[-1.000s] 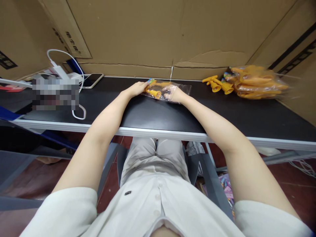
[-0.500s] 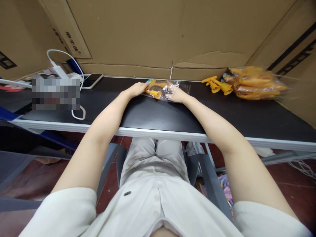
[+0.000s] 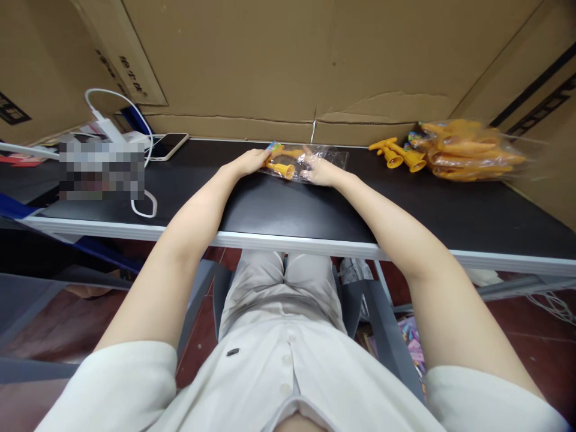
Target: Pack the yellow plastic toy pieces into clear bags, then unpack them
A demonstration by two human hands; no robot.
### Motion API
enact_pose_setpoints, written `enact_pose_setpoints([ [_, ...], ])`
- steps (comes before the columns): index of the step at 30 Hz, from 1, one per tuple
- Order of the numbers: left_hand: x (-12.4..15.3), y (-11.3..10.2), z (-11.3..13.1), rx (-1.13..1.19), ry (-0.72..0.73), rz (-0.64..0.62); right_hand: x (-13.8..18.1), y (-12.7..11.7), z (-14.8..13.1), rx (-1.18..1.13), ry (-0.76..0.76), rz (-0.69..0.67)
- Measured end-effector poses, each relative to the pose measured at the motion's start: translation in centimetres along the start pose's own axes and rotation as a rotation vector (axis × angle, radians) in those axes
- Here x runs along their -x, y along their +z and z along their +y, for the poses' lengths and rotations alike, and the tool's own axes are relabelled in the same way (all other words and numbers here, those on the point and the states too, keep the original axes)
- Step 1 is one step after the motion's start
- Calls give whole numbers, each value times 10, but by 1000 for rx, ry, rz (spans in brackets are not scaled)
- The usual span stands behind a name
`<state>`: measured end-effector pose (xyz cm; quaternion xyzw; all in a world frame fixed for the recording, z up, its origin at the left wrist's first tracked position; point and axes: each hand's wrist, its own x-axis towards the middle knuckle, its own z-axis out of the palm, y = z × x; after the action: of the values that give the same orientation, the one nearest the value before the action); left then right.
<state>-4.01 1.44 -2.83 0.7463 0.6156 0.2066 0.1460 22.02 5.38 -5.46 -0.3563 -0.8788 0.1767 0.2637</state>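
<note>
Near the back of the black tabletop lies a yellow plastic toy horn (image 3: pixel 283 170) with its flared end to the right, and more yellow plastic shows just behind it. A small colourful printed piece (image 3: pixel 273 147) is at their left end. My left hand (image 3: pixel 252 161) is closed on the left end of the toy horn; its fingertips are partly hidden. A clear plastic bag (image 3: pixel 338 157) lies around the horn and my right hand (image 3: pixel 321 171). The right fingers are spread toward the horn; whether they are inside or on top of the bag I cannot tell.
To the right are loose yellow horns (image 3: pixel 402 157) and a clear bag full of yellow pieces (image 3: pixel 472 150). On the left lie a phone (image 3: pixel 170 147), a white cable (image 3: pixel 146 207) and a blurred-out patch. A cardboard wall (image 3: pixel 288 66) stands behind the tabletop (image 3: pixel 288 210).
The fingers of my right hand have shifted slightly at the clear bag and show more plainly. My left hand and the horn have stayed in place.
</note>
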Motion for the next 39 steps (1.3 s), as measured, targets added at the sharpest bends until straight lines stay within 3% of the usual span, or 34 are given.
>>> enact_pose_setpoints([
  [8,-5,2,-5,29,3,11,5,-6,-15,-60,2,-50],
  [21,4,1,1,83,54,32,-6,10,-19,-183,66,-30],
  [31,11,3,27,-156,49,-109,-5,10,-22,-251,69,-40],
  [36,12,-3,24,-180,11,-95,-7,7,-17,-258,122,23],
  [39,12,-8,15,-195,-54,-62,-5,-10,-16,-216,220,81],
])
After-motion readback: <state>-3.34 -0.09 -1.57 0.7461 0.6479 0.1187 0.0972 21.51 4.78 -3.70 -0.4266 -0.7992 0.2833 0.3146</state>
